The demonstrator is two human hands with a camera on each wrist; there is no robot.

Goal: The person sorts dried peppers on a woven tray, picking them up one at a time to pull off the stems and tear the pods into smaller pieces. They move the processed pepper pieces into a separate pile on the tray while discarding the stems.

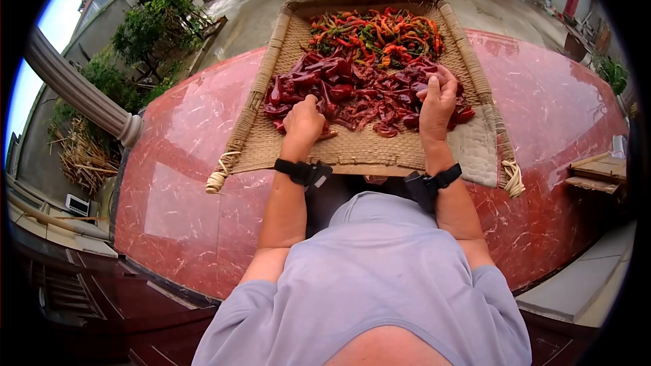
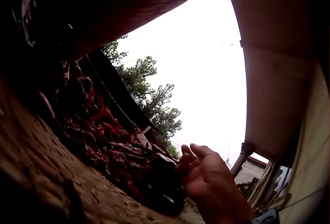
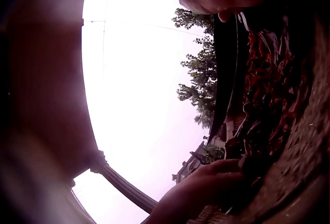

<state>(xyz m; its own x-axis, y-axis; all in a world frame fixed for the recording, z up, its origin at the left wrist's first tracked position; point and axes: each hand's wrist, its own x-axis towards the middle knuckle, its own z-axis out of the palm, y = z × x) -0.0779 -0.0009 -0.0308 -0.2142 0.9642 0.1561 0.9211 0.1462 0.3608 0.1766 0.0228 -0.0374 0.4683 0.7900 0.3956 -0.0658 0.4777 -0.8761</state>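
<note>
On the left half of the rectangular, tan woven tray (image 1: 386, 152), the bare left hand (image 1: 303, 125) touches glossy, dark red, elongated peppers (image 1: 305, 83) spread across the tray's middle (whether it pinches one, I cannot tell). Thin orange, red and green peppers (image 1: 386, 37) lie toward the tray's far end. Over the tray's right side, the bare right hand (image 1: 437, 107) has loosely bent fingers, narrowly apart from the thumb.

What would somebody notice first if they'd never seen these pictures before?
Probably the bright orange, red and green peppers heaped toward the far end of the woven tray. Nearer lie glossy dark red peppers, with the left hand and right hand at either side. Around it all spreads a shiny red floor.
</note>
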